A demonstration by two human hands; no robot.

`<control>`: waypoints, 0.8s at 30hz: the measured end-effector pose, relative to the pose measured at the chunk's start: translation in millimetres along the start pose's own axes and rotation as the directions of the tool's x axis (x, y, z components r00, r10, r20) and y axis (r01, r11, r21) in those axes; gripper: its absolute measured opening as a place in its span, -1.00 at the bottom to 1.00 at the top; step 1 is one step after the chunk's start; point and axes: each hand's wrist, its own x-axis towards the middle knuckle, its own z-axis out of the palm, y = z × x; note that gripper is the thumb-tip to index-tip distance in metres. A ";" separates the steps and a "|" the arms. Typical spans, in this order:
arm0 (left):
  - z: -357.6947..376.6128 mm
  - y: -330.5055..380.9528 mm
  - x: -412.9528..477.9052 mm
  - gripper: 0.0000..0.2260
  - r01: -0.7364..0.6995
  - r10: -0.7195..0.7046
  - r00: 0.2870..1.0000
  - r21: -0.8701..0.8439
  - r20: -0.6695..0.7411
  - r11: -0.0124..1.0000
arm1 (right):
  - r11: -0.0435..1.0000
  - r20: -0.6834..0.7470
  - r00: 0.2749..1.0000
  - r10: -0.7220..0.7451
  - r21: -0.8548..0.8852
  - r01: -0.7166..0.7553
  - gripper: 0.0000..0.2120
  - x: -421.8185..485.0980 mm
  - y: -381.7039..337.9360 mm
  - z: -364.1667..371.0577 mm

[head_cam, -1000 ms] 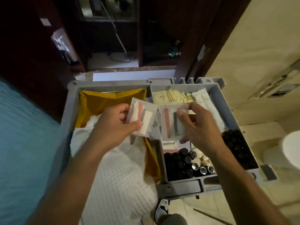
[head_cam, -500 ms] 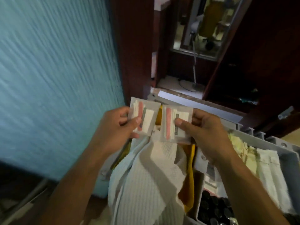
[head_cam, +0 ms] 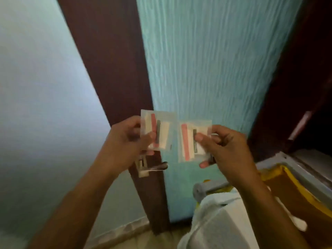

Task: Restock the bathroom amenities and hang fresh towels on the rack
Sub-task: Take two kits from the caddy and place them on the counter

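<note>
My left hand (head_cam: 125, 141) pinches a clear amenity packet (head_cam: 158, 130) holding a pink strip, a grey strip and white pads. My right hand (head_cam: 222, 148) pinches a second, matching packet (head_cam: 192, 141) beside it. Both packets are held up at chest height in front of a teal textured door panel (head_cam: 215, 60). A white waffle towel (head_cam: 215, 221) drapes over the grey cart's (head_cam: 294, 169) near edge at the lower right, under my right forearm.
A dark wooden door frame (head_cam: 115, 69) runs down the middle, with a metal lever handle (head_cam: 154, 167) just below my left hand. A pale wall (head_cam: 36, 87) fills the left. A yellow bag (head_cam: 287, 186) lines the cart's compartment. Tiled floor shows at the bottom.
My view has swung left, away from the cart's amenity trays toward the door and wall. Both hands kept their packets and lifted them clear of the cart.
</note>
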 end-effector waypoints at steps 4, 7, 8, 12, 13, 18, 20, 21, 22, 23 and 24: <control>-87.5 -6.7 -39.9 -0.74 0.023 -0.006 0.972 0.068 -0.236 0.997 | 0.998 0.221 0.973 -0.068 0.010 0.067 -0.86 0.8 -19.1 91.0; -157.9 -21.3 -76.9 -0.80 0.068 -0.034 0.930 0.081 -0.367 0.994 | 0.994 0.330 0.938 -0.107 0.047 0.097 -0.85 -8.2 -30.8 169.0; -182.4 -26.9 -90.7 -0.81 0.088 -0.043 0.913 0.094 -0.406 0.992 | 0.993 0.363 0.925 -0.111 0.068 0.092 -0.85 -13.2 -34.5 197.1; -280.8 -48.8 -148.8 -0.76 0.155 -0.075 0.828 0.098 -0.556 0.983 | 0.990 0.494 0.862 -0.114 0.128 0.058 -0.86 -42.6 -45.6 314.4; -305.9 -52.5 -164.6 -0.77 0.155 -0.076 0.812 0.088 -0.578 0.984 | 0.988 0.522 0.844 -0.125 0.148 0.055 -0.86 -52.4 -48.7 344.2; -420.4 -67.5 -245.4 -0.79 0.168 -0.080 0.720 0.062 -0.689 0.984 | 0.974 0.646 0.742 -0.180 0.223 0.042 -0.86 -109.7 -64.4 482.6; -460.2 -72.6 -277.8 -0.78 0.185 -0.084 0.671 0.057 -0.737 0.981 | 0.971 0.700 0.689 -0.187 0.239 0.021 -0.86 -132.3 -71.9 533.7; -477.9 -74.7 -294.4 -0.77 0.197 -0.087 0.644 0.055 -0.760 0.979 | 0.970 0.731 0.656 -0.189 0.244 0.008 -0.86 -144.0 -75.3 558.0; -494.5 -76.8 -310.7 -0.77 0.203 -0.090 0.613 0.047 -0.785 0.978 | 0.969 0.759 0.622 -0.191 0.246 -0.003 -0.86 -155.8 -78.7 581.1; -509.6 -78.8 -326.5 -0.78 0.208 -0.091 0.577 0.038 -0.811 0.977 | 0.969 0.784 0.589 -0.196 0.247 -0.006 -0.86 -166.6 -81.4 603.0; -523.3 -80.4 -342.2 -0.78 0.219 -0.091 0.536 0.034 -0.839 0.975 | 0.970 0.808 0.554 -0.200 0.245 -0.008 -0.86 -177.6 -83.9 624.4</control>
